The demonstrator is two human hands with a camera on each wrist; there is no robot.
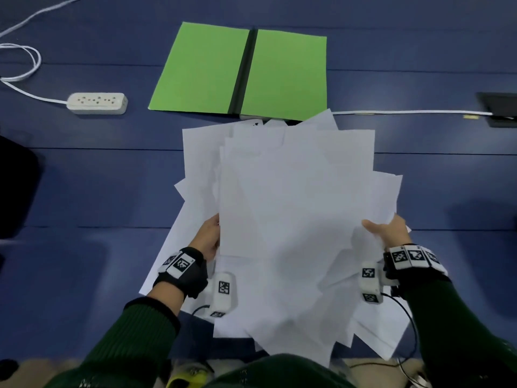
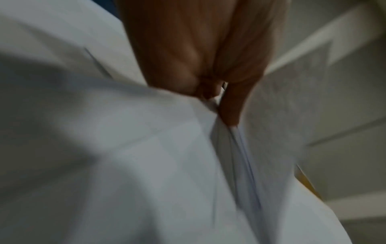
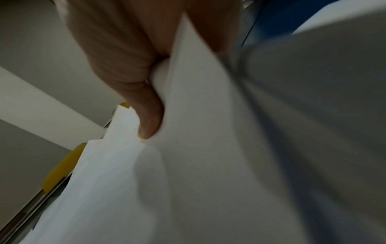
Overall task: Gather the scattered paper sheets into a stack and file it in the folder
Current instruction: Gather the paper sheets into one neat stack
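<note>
A loose, fanned bundle of white paper sheets is held up over the blue table, its edges uneven. My left hand grips its left edge; the left wrist view shows thumb and fingers pinching the sheets. On the right edge, my right hand holds the bundle with the thumb pressed on top of the paper. More white sheets lie on the table beneath. An open green folder with a black spine lies flat beyond the bundle.
A white power strip with its looped cable lies at the far left. A white cable runs to a black device at the right edge. A dark object sits at the left edge.
</note>
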